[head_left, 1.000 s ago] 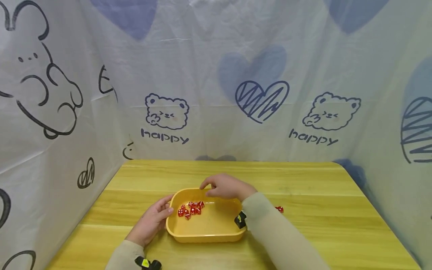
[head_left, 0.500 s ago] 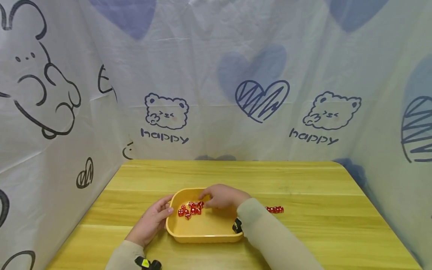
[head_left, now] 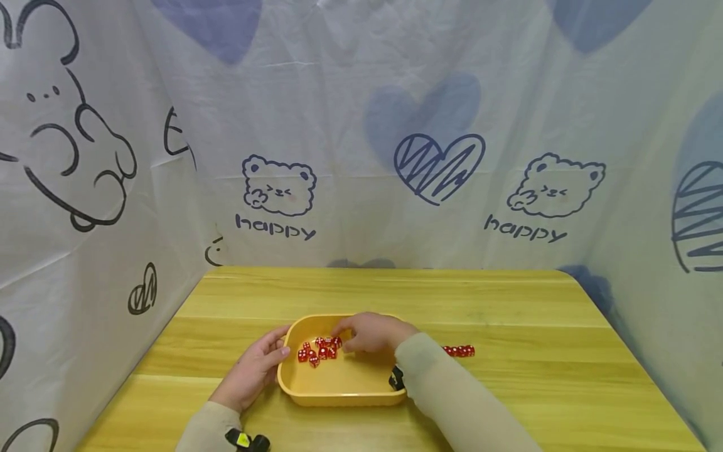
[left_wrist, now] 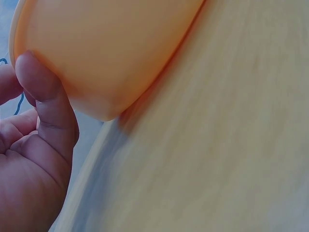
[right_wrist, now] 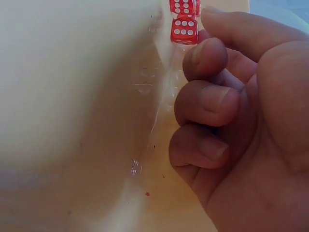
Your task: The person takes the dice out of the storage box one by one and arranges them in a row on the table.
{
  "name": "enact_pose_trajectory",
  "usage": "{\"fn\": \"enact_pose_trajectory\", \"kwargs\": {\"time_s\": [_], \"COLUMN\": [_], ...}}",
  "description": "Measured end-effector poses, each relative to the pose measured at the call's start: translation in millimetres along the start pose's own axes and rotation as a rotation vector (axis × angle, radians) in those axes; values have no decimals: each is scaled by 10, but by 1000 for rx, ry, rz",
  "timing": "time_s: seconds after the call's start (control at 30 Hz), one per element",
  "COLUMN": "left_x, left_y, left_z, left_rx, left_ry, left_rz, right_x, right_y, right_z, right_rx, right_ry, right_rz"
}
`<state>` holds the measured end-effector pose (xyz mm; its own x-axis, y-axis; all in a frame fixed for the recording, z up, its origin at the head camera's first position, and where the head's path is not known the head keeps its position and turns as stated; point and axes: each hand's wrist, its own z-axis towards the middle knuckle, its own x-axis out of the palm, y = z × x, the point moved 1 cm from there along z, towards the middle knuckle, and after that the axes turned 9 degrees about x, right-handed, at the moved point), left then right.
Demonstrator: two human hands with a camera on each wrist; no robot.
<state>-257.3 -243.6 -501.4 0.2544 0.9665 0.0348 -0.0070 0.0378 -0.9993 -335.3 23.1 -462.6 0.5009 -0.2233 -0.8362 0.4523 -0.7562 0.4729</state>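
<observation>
In the head view a yellow plastic tray (head_left: 344, 399) stands on the table with several red dice (head_left: 314, 361) in its left part. My left hand (head_left: 257, 370) holds the tray's left end, and the thumb (left_wrist: 41, 79) lies against the wall near the rim in the left wrist view. My right hand (head_left: 375, 333) reaches down inside the tray from the right. Its thumb and forefinger are right at a die (right_wrist: 184, 31), the other fingers curled in; I cannot tell whether they pinch it. The right forearm covers the tray's right end.
A row of red dice (head_left: 460, 351) lies on the yellow wood-patterned table (head_left: 536, 314) right of the tray, its left part hidden by my right sleeve (head_left: 452, 389). White printed cloth (head_left: 361, 238) hangs behind the table and on both sides.
My right hand has come down from above the tray's far rim to the dice inside, then stays nearly still. More of the dice row shows beside the sleeve. The left hand keeps its place.
</observation>
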Motion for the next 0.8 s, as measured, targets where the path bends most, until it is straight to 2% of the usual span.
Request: {"fn": "enact_pose_trajectory", "kwargs": {"time_s": [0.53, 0.8], "left_x": [3, 1], "left_y": [-1, 4], "left_z": [3, -1], "left_rx": [9, -3], "left_ry": [-2, -9], "left_rz": [-3, 1], "right_x": [59, 79], "right_y": [-72, -80], "right_z": [16, 25], "right_rx": [-1, -9], "right_ry": [54, 66], "right_rz": [45, 33]}}
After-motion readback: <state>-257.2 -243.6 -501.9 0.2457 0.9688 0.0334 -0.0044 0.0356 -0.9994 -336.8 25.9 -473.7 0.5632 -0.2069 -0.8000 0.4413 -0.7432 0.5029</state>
